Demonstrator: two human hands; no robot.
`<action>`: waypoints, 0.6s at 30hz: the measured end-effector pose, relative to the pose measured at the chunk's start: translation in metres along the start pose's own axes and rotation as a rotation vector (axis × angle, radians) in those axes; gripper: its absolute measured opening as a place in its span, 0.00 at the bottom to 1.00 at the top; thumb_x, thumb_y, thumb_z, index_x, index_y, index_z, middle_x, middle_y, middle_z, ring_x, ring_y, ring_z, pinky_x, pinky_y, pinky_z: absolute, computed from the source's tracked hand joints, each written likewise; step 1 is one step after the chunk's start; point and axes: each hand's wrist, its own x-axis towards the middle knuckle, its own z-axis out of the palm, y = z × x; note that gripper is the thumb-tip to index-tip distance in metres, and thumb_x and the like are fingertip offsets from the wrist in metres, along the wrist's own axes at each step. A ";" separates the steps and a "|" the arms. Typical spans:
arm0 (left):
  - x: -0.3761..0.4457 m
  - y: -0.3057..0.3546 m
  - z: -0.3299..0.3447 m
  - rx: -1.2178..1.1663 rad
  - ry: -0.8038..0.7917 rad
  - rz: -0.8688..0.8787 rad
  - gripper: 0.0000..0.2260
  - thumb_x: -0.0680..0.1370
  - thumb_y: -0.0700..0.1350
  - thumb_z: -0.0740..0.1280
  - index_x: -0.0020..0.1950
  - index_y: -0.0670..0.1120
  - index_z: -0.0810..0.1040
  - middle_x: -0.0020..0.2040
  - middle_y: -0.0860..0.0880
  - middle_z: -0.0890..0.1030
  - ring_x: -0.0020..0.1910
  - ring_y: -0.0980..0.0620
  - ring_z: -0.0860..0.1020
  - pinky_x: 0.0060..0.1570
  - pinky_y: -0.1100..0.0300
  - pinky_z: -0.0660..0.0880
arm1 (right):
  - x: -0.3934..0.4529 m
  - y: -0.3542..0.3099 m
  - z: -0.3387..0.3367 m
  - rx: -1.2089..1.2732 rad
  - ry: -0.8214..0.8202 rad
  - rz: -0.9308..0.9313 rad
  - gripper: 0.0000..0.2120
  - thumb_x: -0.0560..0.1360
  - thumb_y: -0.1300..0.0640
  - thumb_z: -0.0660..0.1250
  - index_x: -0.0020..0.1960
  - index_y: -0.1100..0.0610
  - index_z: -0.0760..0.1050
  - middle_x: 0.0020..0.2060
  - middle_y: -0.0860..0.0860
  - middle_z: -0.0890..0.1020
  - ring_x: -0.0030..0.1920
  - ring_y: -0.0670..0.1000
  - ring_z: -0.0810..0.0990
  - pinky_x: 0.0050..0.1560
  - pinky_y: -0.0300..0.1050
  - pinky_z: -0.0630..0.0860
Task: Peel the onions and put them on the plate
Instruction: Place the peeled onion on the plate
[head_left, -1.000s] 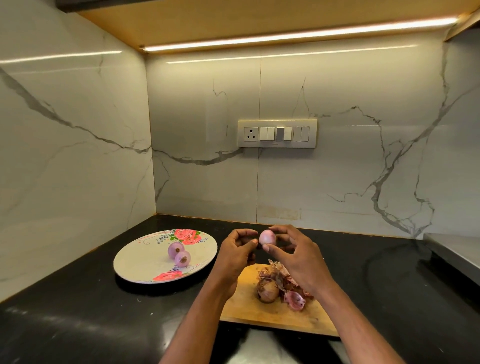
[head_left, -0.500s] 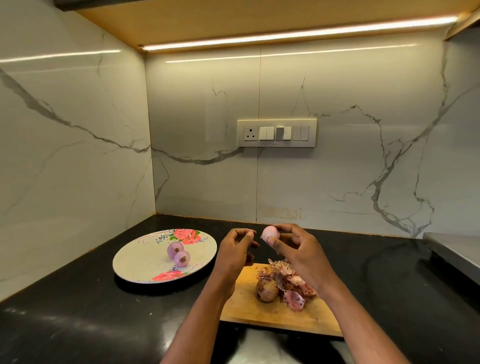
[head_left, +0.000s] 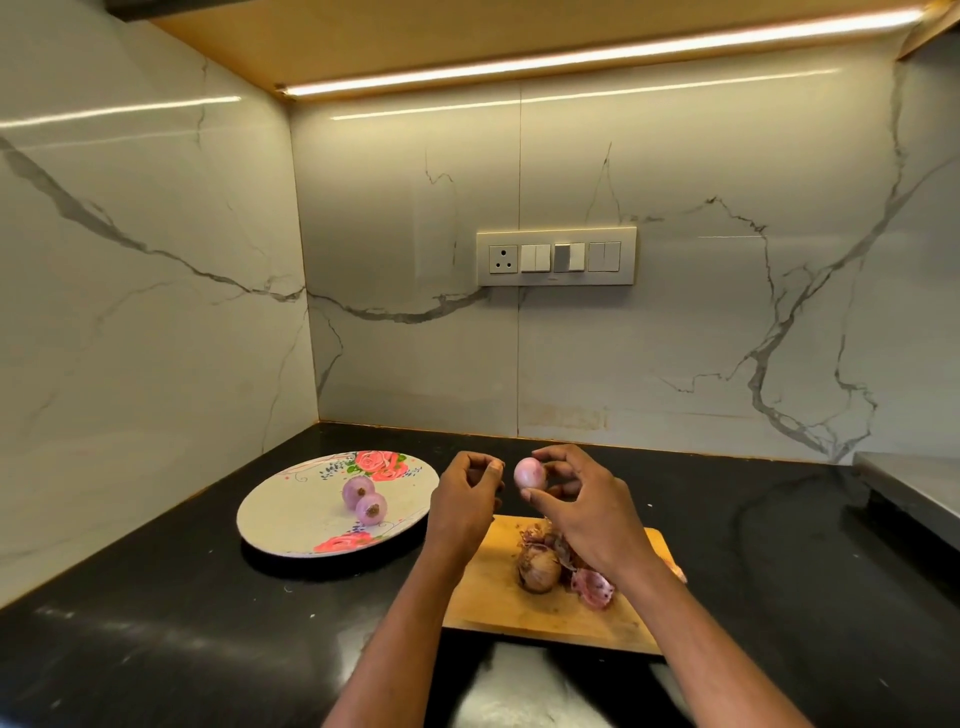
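Observation:
My right hand (head_left: 587, 506) pinches a small peeled pink onion (head_left: 529, 474) between thumb and fingertips, held above the far edge of the wooden cutting board (head_left: 498, 592). My left hand (head_left: 465, 499) hovers just left of that onion with curled fingers, a small gap apart from it, holding nothing I can see. Two peeled purple onions (head_left: 365, 500) lie side by side on the white floral plate (head_left: 291, 514) to the left. An unpeeled brown onion (head_left: 539, 569) sits on the board among loose onion skins (head_left: 592, 587).
The black countertop (head_left: 182, 613) runs into a corner of marble walls. A switch and socket panel (head_left: 556, 257) is on the back wall. A grey steel ledge (head_left: 914, 488) juts in at the right.
My left hand has let go of the peeled onion and drawn slightly left. My right hand alone now holds it, a little higher than before.

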 end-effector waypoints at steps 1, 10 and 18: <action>-0.001 0.001 -0.002 0.010 0.006 0.006 0.04 0.84 0.46 0.62 0.57 0.50 0.74 0.53 0.49 0.80 0.50 0.52 0.80 0.42 0.65 0.75 | 0.000 -0.002 0.002 -0.001 0.003 0.002 0.21 0.72 0.53 0.77 0.62 0.45 0.75 0.54 0.43 0.82 0.51 0.41 0.82 0.43 0.28 0.75; -0.005 -0.005 -0.076 0.355 0.200 0.168 0.06 0.82 0.43 0.64 0.59 0.49 0.75 0.51 0.55 0.78 0.48 0.60 0.76 0.42 0.70 0.70 | 0.007 -0.038 0.037 0.002 -0.096 -0.029 0.21 0.73 0.54 0.77 0.63 0.47 0.74 0.56 0.44 0.81 0.46 0.37 0.80 0.39 0.27 0.74; -0.003 -0.038 -0.134 0.402 0.522 0.131 0.08 0.82 0.42 0.64 0.60 0.44 0.77 0.56 0.48 0.79 0.55 0.50 0.78 0.55 0.54 0.76 | 0.037 -0.081 0.123 -0.067 -0.232 -0.108 0.19 0.75 0.53 0.74 0.63 0.50 0.73 0.59 0.49 0.81 0.51 0.48 0.81 0.53 0.44 0.79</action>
